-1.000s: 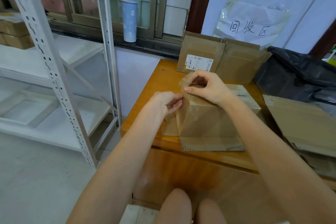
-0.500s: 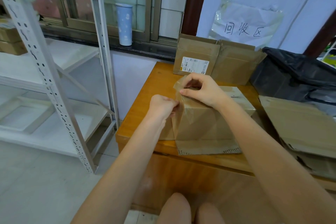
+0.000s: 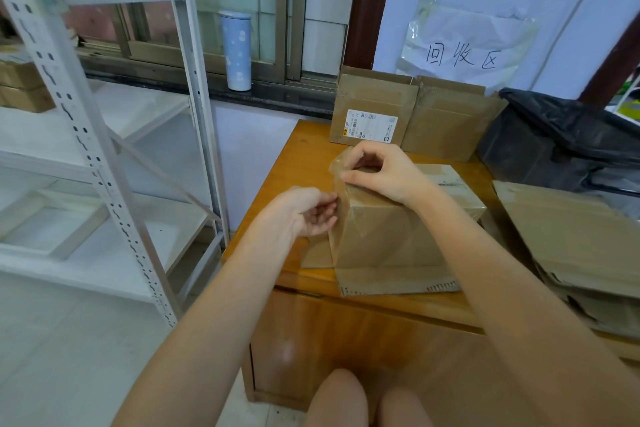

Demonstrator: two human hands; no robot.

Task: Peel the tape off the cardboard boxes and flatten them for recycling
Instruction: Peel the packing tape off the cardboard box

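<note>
A brown cardboard box stands on a wooden cabinet top, with a bottom flap lying flat toward me. A strip of clear tape is lifted off the box's upper left corner. My right hand sits on top of the box and pinches the tape's upper end between thumb and fingers. My left hand is at the box's left edge, fingers curled, their tips at the tape's lower part; whether they grip it is unclear.
Two flattened boxes lean against the wall under a handwritten sign. A black bag and a stack of flattened cardboard lie to the right. A white metal shelf rack stands left; a blue tumbler is on the windowsill.
My left hand has turned slightly palm-up and loosened at the box's left edge. My right hand holds the same spot, and the tape strip stands a bit more lifted.
</note>
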